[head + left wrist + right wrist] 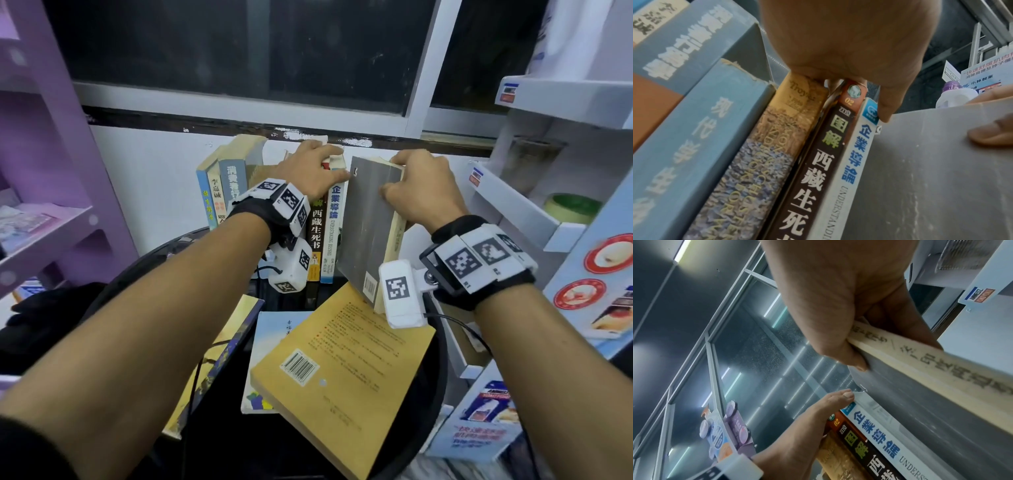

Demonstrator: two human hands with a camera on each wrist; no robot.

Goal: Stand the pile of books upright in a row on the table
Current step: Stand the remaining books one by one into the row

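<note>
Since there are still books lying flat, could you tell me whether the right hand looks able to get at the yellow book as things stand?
Probably not yet: the right hand grips the grey book, which it must first release. Otherwise the yellow book lies uncovered on top, just below that wrist.

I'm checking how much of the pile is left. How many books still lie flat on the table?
3: a yellow book on top at the front, a pale blue-white book under it, and a purple-and-yellow book to its left. More may be hidden beneath.
</note>
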